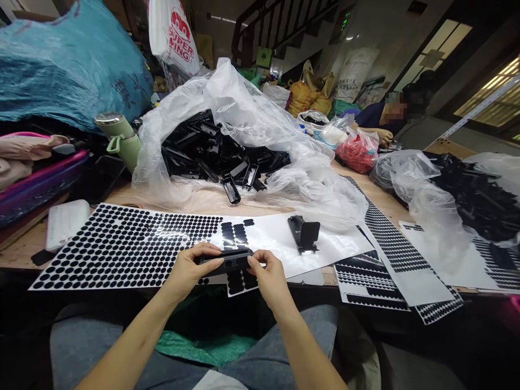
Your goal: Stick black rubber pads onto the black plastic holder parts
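Note:
Between my two hands is a long black plastic part, its kind unclear (232, 261), held level above the sticker sheets near the table edge. My left hand (190, 271) pinches its left end with thumb and fingers. At the right end, my right hand (268, 275) grips it the same way. Beneath lies a white sheet of round black stickers (134, 244), and a strip of oblong black stickers (234, 233) shows just behind the part. To the right, a black folding stand (304, 233) stands upright on bare white backing paper (337, 244).
A large clear plastic bag (260, 108) full of black plastic parts (203, 146) lies open behind the sheets. At left are a green tumbler (119, 138) and a white box-like device (67, 225). More sticker sheets (390, 238) overlap at right. Another person (382, 116) sits at far right.

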`<action>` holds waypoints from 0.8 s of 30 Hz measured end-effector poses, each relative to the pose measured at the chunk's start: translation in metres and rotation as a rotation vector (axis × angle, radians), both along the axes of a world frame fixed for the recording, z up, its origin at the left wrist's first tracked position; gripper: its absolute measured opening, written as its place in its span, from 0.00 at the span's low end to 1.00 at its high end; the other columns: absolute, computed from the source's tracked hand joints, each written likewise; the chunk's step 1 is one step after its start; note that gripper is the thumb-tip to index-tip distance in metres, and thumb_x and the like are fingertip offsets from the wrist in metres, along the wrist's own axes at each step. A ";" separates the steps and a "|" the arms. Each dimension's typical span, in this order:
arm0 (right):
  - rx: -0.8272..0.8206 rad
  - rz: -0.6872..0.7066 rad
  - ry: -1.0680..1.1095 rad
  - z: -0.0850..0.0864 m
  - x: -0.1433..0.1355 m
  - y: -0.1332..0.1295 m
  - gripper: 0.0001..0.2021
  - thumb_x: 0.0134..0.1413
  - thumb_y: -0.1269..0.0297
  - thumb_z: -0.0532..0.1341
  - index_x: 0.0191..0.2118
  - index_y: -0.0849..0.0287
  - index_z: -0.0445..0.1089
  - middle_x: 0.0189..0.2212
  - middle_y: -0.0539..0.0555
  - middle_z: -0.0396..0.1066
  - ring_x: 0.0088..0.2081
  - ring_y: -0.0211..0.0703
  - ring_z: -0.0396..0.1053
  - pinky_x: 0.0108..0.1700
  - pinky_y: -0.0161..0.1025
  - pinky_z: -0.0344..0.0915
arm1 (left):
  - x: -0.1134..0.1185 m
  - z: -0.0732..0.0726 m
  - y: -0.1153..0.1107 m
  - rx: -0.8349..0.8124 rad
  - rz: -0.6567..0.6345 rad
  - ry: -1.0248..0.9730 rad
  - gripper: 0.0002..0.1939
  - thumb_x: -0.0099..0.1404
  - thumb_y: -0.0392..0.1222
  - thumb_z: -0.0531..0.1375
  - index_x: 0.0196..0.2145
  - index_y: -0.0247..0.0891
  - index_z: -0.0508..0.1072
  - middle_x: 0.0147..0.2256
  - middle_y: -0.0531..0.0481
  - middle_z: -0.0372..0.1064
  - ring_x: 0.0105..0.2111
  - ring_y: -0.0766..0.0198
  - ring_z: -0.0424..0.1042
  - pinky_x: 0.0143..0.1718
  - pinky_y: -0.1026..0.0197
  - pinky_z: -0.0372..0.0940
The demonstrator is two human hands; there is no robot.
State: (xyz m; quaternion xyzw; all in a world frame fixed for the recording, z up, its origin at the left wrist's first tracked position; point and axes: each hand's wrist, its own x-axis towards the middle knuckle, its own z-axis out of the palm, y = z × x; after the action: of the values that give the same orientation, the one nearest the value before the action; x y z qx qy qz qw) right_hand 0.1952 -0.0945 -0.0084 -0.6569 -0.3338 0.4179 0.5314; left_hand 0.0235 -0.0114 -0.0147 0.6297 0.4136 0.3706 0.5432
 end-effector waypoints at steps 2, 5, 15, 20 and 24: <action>-0.006 -0.011 -0.091 0.002 0.000 -0.002 0.10 0.47 0.56 0.58 0.27 0.58 0.64 0.28 0.50 0.64 0.29 0.38 0.63 0.34 0.38 0.64 | 0.000 -0.002 0.000 -0.004 -0.008 -0.003 0.08 0.46 0.43 0.67 0.27 0.39 0.77 0.35 0.46 0.71 0.40 0.56 0.68 0.43 0.56 0.64; 0.005 -0.052 -0.198 0.004 -0.001 -0.003 0.10 0.47 0.56 0.57 0.27 0.58 0.64 0.28 0.51 0.65 0.30 0.39 0.63 0.34 0.37 0.62 | 0.001 -0.003 -0.002 0.015 -0.004 -0.001 0.09 0.47 0.43 0.66 0.27 0.39 0.76 0.35 0.45 0.70 0.41 0.55 0.68 0.44 0.54 0.64; 0.065 0.039 0.327 -0.017 0.016 0.034 0.18 0.37 0.56 0.65 0.33 0.59 0.63 0.24 0.47 0.66 0.25 0.35 0.67 0.30 0.36 0.66 | 0.004 0.005 0.009 0.236 0.071 0.091 0.15 0.54 0.48 0.60 0.39 0.41 0.74 0.42 0.47 0.68 0.46 0.57 0.65 0.49 0.57 0.60; 0.056 -0.045 0.081 -0.026 0.039 0.048 0.13 0.42 0.56 0.61 0.30 0.60 0.64 0.26 0.51 0.68 0.28 0.38 0.68 0.32 0.38 0.65 | -0.016 -0.007 0.026 0.184 0.101 0.201 0.18 0.53 0.51 0.60 0.40 0.42 0.73 0.44 0.47 0.67 0.46 0.55 0.66 0.46 0.57 0.62; 0.016 0.098 -0.524 -0.027 0.027 0.087 0.10 0.53 0.58 0.53 0.33 0.59 0.65 0.32 0.54 0.70 0.34 0.39 0.68 0.38 0.37 0.63 | -0.023 -0.013 0.027 0.149 0.079 0.299 0.26 0.47 0.50 0.64 0.45 0.42 0.71 0.46 0.47 0.66 0.46 0.54 0.66 0.46 0.56 0.62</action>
State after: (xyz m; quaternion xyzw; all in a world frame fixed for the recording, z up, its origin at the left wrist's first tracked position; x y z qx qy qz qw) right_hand 0.2224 -0.0075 -0.0352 -0.7217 -0.4946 0.2559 0.4111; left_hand 0.0002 0.0151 -0.0274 0.6996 0.4856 0.3234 0.4124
